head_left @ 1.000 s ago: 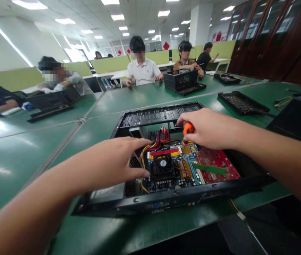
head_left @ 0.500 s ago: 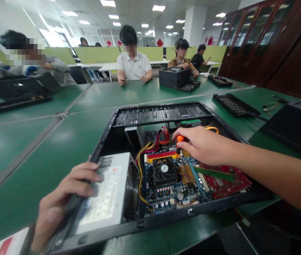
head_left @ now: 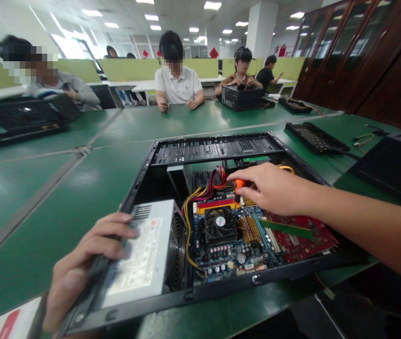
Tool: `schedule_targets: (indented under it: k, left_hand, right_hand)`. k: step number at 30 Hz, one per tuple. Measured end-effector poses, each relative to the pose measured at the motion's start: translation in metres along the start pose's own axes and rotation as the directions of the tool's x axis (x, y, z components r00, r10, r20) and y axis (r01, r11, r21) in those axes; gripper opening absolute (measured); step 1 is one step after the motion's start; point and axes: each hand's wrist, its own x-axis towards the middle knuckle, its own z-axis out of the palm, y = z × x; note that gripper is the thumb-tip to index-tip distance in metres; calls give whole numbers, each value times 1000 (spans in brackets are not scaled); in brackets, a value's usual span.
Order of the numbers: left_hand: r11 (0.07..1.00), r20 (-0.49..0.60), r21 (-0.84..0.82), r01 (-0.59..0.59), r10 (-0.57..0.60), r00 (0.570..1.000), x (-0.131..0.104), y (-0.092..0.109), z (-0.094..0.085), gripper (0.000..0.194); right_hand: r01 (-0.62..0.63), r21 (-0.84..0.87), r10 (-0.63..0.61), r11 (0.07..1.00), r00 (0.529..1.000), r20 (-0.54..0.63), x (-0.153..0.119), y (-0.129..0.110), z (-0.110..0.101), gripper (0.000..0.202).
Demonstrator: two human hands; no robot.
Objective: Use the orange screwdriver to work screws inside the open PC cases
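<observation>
- The left hand (head_left: 90, 256) is half curled over the left wall of the open computer case (head_left: 221, 288), holding it at about eight o'clock, fingertips on the power supply (head_left: 165, 245).
- The right hand (head_left: 274, 190) pinches the orange screwdriver (head_left: 239, 184) between thumb and fingers, nearly closed, at about one o'clock of the fan. The shaft points down beside the fan; whether its tip touches anything is too small to tell.
- The case lies flat on the green table (head_left: 41, 226), its motherboard (head_left: 217, 254) between the hands: at three o'clock from the left one, seven from the right.
- Left to right inside, the power supply comes first, at eight o'clock of the fan.
- A yellow, red and black cable bundle (head_left: 217, 178) sits at twelve o'clock of the fan, just left of the screwdriver.
- The black fan (head_left: 220, 222) is on the motherboard.
- A red card (head_left: 295, 242) lies at four o'clock of the fan, below the right forearm, with a green strip (head_left: 288, 229) across it.
</observation>
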Motion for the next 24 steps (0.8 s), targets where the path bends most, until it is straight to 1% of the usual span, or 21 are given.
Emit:
schedule_targets:
  k: [1,2,3,5,6,9,10,12,14,15,18,19,22,24]
  left_hand:
    - [986,-82,-156,-54,41,996,1,4,1,19]
    - [956,-140,-274,-105,69,988,2,7,3,19]
    - [927,-166,-346,-146,93,982,3,10,4,18]
    - [904,-197,-374,-207,141,970,5,15,8,18]
    - [892,-225,-380,-243,166,960,5,15,11,22]
    - [842,-328,-428,-329,194,925,5,14,18,36]
    - [832,-332,-441,-337,197,922,5,13,20,37]
    - [824,-321,-450,-343,209,924,4,12,22,34]
    - [820,-325,-449,-356,221,920,4,11,23,38]
    - [819,-326,-445,-363,229,917,4,10,22,42]
    - [819,-315,-425,-386,266,911,4,9,21,58]
    - [821,-312,-423,-384,265,912,4,9,20,59]
    - [822,-303,-431,-371,256,918,4,11,19,44]
    - [816,-299,-430,-387,276,914,4,13,20,35]
  right_hand:
    - [20,34,-21,999,1000,11,-2,0,-1,34]
    - [30,57,-31,998,999,12,-4,0,-1,37]
    - [31,73,-31,997,1000,-2,-6,-1,-2,38]
    - [25,102,-20,994,998,-52,-10,-2,-4,33]
    - [24,116,-16,993,997,-70,-12,-2,-5,31]
    - [53,109,-47,993,997,-57,-16,-4,-8,24]
    - [64,96,-59,993,997,-58,-17,-5,-8,24]
    - [70,83,-61,994,992,-108,-19,-5,-11,24]
    - [66,108,-47,992,985,-168,-21,-6,-14,23]
    - [70,126,-47,990,983,-175,-22,-7,-15,23]
    - [105,135,-90,985,990,-111,-22,-8,-13,23]
    - [116,122,-107,986,991,-81,-22,-8,-12,24]
    - [125,95,-124,988,992,-17,-20,-8,-6,26]
    - [117,99,-118,988,993,3,-19,-7,-3,26]
